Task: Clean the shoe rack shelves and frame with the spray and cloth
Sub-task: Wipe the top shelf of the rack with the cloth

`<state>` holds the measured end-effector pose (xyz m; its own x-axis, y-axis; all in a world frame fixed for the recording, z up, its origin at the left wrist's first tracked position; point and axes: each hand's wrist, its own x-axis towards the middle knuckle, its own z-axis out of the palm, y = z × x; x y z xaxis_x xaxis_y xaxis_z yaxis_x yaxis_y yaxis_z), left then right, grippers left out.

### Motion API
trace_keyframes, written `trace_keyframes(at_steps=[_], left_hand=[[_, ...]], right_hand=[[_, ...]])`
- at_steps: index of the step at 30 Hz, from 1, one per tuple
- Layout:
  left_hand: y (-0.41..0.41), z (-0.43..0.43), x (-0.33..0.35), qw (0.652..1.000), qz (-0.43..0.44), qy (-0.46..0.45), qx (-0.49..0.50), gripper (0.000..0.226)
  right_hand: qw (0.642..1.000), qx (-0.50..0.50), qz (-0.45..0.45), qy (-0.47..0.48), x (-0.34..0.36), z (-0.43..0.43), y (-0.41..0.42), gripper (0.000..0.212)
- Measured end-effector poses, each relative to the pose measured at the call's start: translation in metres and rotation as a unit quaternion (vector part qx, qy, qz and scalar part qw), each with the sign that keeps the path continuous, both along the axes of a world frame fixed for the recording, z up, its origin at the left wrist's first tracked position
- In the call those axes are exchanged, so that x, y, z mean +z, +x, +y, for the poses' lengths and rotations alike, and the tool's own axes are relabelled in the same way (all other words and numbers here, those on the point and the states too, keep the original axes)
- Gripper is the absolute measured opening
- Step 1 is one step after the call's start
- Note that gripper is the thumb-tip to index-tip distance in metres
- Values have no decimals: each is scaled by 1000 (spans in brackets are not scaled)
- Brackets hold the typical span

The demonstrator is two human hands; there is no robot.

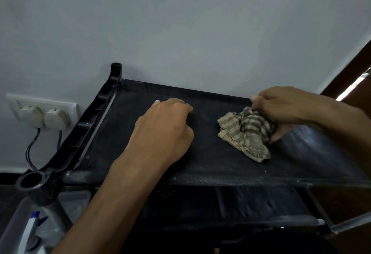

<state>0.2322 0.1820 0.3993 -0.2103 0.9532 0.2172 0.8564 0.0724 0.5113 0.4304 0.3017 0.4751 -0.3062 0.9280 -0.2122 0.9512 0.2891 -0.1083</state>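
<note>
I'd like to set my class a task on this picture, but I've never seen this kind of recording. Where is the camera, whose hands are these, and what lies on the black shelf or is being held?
There is no machine here. A person wears a wide-angle camera on the head, so you look forward and down at their own two hands. The single picture is that head view. The black surface is the top shelf of a shoe rack, with its plastic frame along the left side, standing against a wall. The left hand rests on the shelf and holds nothing. The right hand grips a crumpled striped cloth, which lies on the shelf. A spray bottle shows partly at the lower left, off the shelf.
</note>
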Motion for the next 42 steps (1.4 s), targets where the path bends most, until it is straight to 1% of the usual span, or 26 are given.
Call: trace_keyframes(at_steps=[1,2,3,4,5,6,7,8,9,11,14,17,18,20,21,23,25,28,31,33,35,37,41,42], left_hand=[[0,0,0,1000,-3,0,0,45],[0,0,1,1000,-4,-1,-1,46],[-1,1,1,1000,-6,-2,-3,47],[0,1,1,1000,-7,-2,-5,48],[0,1,0,1000,-7,-2,-6,48],[0,2,0,1000,-7,-2,-6,49],[0,3,0,1000,-5,-1,-7,49],[1,3,0,1000,-4,-1,-9,49],[1,4,-1,1000,-4,0,-11,49],[1,4,-2,1000,-8,0,-11,49],[2,4,-2,1000,-11,-1,-13,49],[2,4,-1,1000,-12,-4,-13,49],[2,3,-1,1000,-14,-6,-12,49],[1,3,-1,1000,-19,-12,-6,49],[1,4,-1,1000,-19,-12,-5,49],[0,5,-3,1000,-20,-7,-4,49],[1,5,-3,1000,-22,-8,-6,49],[0,6,-3,1000,-18,-15,-10,49],[-3,6,-3,1000,-13,-9,-11,48],[-4,5,-3,1000,-11,-8,-15,48],[-2,5,-5,1000,-6,-3,-25,46],[-1,6,-6,999,2,-1,-38,42],[0,6,-8,996,31,-29,-80,44],[-1,6,-8,995,37,-39,-87,45]], right_hand=[[998,52,-14,38,4,2,9,36],[985,125,-26,115,10,4,16,30],[959,215,-24,180,14,5,23,25],[935,303,-15,184,16,2,28,30],[918,372,-19,140,16,-1,34,42],[914,398,-20,74,13,-3,39,51],[912,408,-33,25,8,-4,42,55],[908,416,-43,1,1,-3,43,57],[905,423,-38,3,-7,-2,44,57],[907,418,-2,51,-22,0,41,50],[900,405,5,158,-37,0,31,42],[905,341,4,253,-48,-3,14,47],[907,324,1,269,-52,-3,9,49],[911,319,-6,259,-55,-6,3,53],[914,328,-4,237,-53,-4,4,53],[922,340,18,183,-48,-1,10,50],[927,334,48,166,-46,0,14,46],[925,318,75,195,-51,-1,3,43],[918,316,85,223,-54,-7,-6,35],[919,321,92,209,-52,-15,-2,34],[926,320,100,174,-47,-24,7,35],[935,300,104,155,-43,-23,13,34],[948,223,88,209,-51,-3,6,35],[949,216,82,213,-53,-2,1,34]])
